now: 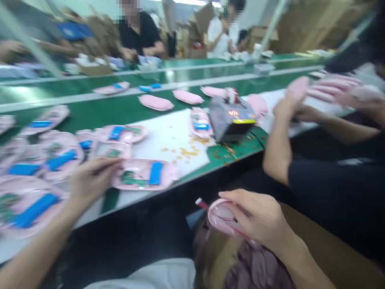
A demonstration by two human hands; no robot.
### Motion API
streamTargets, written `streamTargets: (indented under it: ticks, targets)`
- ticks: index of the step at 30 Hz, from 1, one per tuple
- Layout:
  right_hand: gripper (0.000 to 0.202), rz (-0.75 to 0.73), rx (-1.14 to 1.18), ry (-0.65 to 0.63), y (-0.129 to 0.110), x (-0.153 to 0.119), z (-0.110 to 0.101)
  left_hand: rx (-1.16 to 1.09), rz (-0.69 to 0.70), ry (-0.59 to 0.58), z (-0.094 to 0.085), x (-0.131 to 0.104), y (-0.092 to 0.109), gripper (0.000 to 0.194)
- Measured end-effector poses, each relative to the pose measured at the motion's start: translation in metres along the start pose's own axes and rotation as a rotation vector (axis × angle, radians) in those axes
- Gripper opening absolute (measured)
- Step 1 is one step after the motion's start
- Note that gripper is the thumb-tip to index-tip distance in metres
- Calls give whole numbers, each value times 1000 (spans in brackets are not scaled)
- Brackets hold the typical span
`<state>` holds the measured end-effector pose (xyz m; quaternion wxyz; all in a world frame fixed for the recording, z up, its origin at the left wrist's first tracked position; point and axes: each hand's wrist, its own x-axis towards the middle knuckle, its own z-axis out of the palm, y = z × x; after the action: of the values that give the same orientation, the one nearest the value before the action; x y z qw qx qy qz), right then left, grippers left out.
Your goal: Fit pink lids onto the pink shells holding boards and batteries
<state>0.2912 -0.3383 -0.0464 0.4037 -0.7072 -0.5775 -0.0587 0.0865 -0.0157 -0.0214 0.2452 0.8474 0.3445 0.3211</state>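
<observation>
My left hand is over the bench, its fingers pinched at the left end of a pink plastic shell. In that shell lie a green circuit board and a blue block. My right hand, in front of the bench edge, grips a smaller pink oval shell with its open side showing. From this piece a short dark red lead with a white plug sticks out. Left of my left hand, several more pink shells hold boards and blue blocks. Motion blurs the fine detail.
A grey dispenser with a lit display stands on the bench, with orange scraps around it. Closed pink shells lie behind. At right, a co-worker's hand holds a pink piece. Below is a bag of dark purplish items.
</observation>
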Motion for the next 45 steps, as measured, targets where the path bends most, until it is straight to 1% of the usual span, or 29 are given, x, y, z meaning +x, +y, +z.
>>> streamTargets:
  ticks: [1,2,4,6,8,9,10,12,14,15,17,19,20,22,25,27,29,32,35,36,37,38,39,40,41,42,43,44,45]
  targets:
    - [18,-198,-63,-39,-17,49,17,-88,-31,0,-11,-1,-10,31]
    - [15,-336,-105,-75,-32,94,37,-201,-56,-13,-18,-2,-19,28]
    - [12,-457,-165,-159,-55,166,81,-418,-61,-29,-20,-4,-32,22]
    - [11,-456,-211,-268,-71,213,125,-472,44,7,-17,-4,-40,15]
    - [7,-407,-212,-357,-81,239,156,-351,242,94,-16,-4,-45,12]
    - [7,-373,-183,-389,-85,246,166,-252,323,155,-16,-4,-46,13]
    - [7,-338,-142,-416,-88,250,173,-161,372,218,-16,-4,-48,14]
    - [9,-270,-46,-461,-95,255,178,-118,350,303,-16,-5,-51,14]
    - [10,-199,54,-508,-99,258,179,-299,223,287,-14,-6,-53,10]
    - [10,-163,93,-534,-100,260,179,-436,139,249,-13,-6,-54,9]
    - [12,-109,140,-577,-100,262,180,-724,-81,134,-11,-4,-55,29]
    - [14,-64,128,-580,-98,261,183,-932,-302,-2,-12,0,-56,46]
    - [16,-38,95,-562,-98,259,185,-996,-381,-64,-14,3,-56,47]
    - [21,9,4,-524,-96,252,187,-1047,-469,-145,-17,7,-54,40]
    - [25,67,-93,-497,-94,239,188,-1029,-517,-162,-22,10,-49,38]
    - [23,111,-62,-508,-91,232,187,-996,-546,-174,-23,9,-44,41]
    - [19,141,32,-528,-88,230,185,-953,-545,-181,-24,6,-39,39]
    - [20,116,169,-548,-91,230,181,-755,-391,-199,-22,-2,-34,14]
    - [29,38,211,-543,-97,225,170,-529,-253,-224,-21,-9,-36,22]
    - [32,20,237,-518,-94,222,165,-507,-253,-229,-21,-10,-37,26]
    - [33,40,276,-451,-86,217,157,-506,-275,-244,-21,-8,-39,32]
    - [32,126,327,-301,-73,210,147,-529,-305,-268,-22,-6,-41,38]
    - [31,265,376,-77,-55,201,134,-559,-337,-298,-23,-2,-43,43]
    - [32,433,412,190,-34,191,118,-584,-370,-322,-24,2,-43,46]
    - [36,599,433,450,-10,178,101,-597,-396,-343,-24,5,-44,46]
    - [42,740,446,658,16,166,83,-589,-410,-338,-25,7,-43,46]
    - [47,837,457,780,40,153,67,-562,-409,-310,-25,9,-43,46]
    - [52,900,472,826,63,143,52,-523,-394,-268,-25,10,-43,46]
    - [55,938,495,815,82,135,41,-485,-367,-225,-24,10,-43,46]
